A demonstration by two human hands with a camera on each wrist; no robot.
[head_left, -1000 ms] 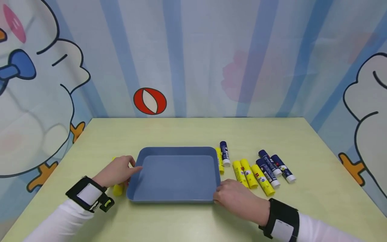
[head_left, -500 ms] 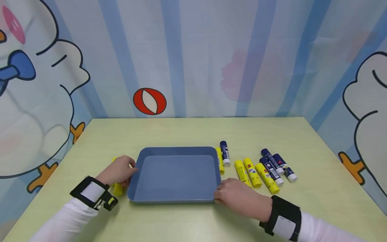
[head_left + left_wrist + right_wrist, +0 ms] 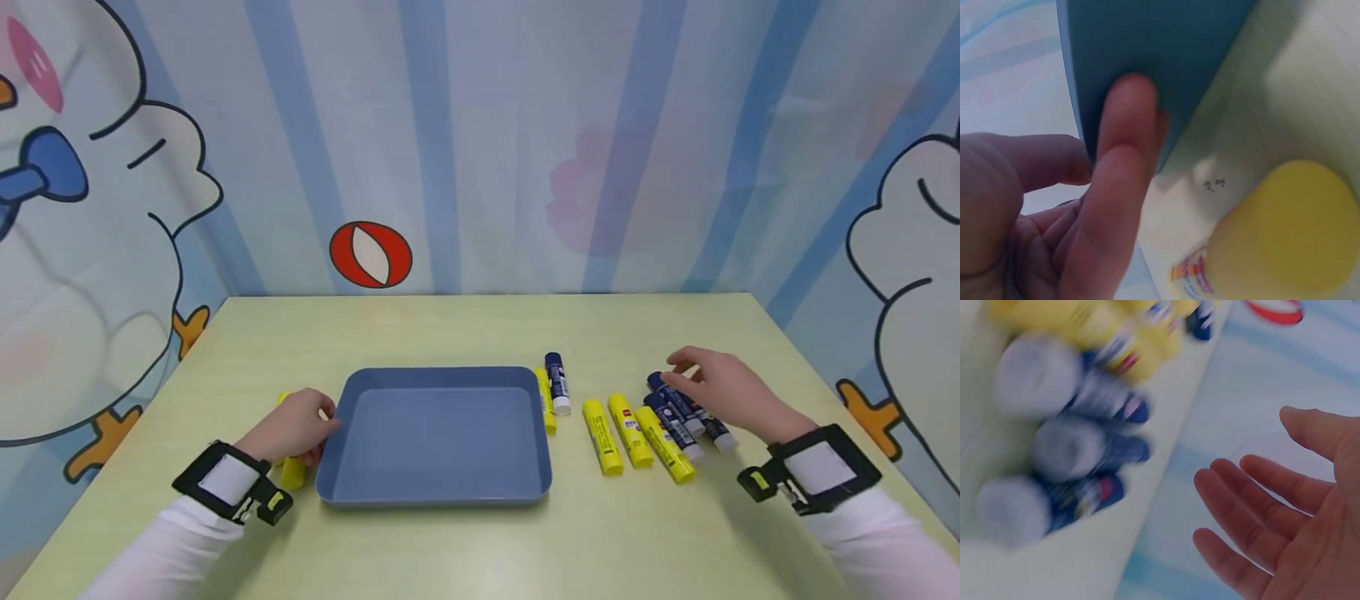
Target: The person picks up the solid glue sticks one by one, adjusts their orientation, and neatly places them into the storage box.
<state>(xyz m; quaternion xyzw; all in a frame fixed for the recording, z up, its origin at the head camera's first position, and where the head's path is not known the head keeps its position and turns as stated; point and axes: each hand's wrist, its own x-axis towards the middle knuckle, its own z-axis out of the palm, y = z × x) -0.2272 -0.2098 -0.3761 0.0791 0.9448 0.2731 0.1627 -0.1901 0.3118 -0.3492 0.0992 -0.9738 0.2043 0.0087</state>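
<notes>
Right of the blue tray, the right hand hung near navy glue sticks, grip released, while the left hand pinched the tray, which held none yet.

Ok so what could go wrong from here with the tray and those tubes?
The right hand is over the bunched blue tubes. They lie on their sides close together, so reaching for one might set its neighbours rolling.

The left hand grips the edge of the tray, so tugging it that way could bump the yellow tube lying beside that hand.
</notes>
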